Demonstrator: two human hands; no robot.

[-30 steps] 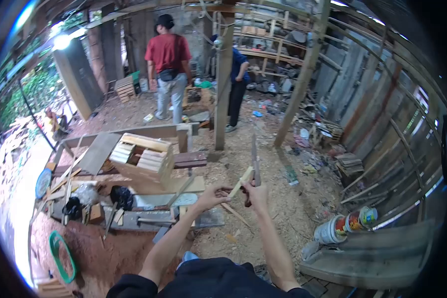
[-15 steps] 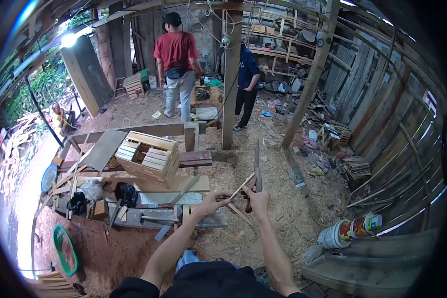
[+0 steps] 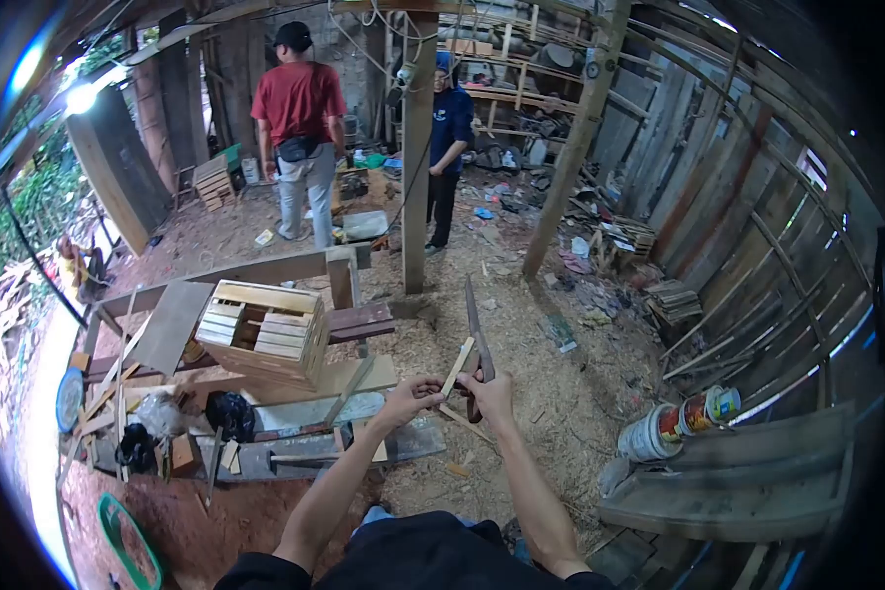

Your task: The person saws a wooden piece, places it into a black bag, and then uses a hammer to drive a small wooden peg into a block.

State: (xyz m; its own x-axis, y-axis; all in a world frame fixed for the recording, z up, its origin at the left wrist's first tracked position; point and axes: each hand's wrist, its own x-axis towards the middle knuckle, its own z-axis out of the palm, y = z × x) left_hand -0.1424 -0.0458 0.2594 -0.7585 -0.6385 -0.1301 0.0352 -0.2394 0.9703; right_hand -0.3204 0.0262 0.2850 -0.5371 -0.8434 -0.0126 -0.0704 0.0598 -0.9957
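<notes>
My left hand (image 3: 412,400) is closed on a short, pale wooden strip (image 3: 457,366), pinching its lower end. The strip stands slanted, its upper end leaning towards a handsaw (image 3: 479,332). That saw has a long, narrow, dark blade pointing up and away from me. My right hand (image 3: 493,397) is wrapped round its handle, close beside the strip. Both hands are held out in front of my body, above a floor covered in shavings.
Left of my hands, a slatted wooden box (image 3: 265,329) stands on a low bench (image 3: 324,447) with black bags (image 3: 230,416) and a hammer. Two people (image 3: 300,128) stand beyond a post (image 3: 418,157); another sits far left. Paint buckets (image 3: 649,433) lie at right.
My view has swung right, so the surroundings sit further left. The wooden strip has turned steeper and shows more of its broad face. Both hands keep their holds.
</notes>
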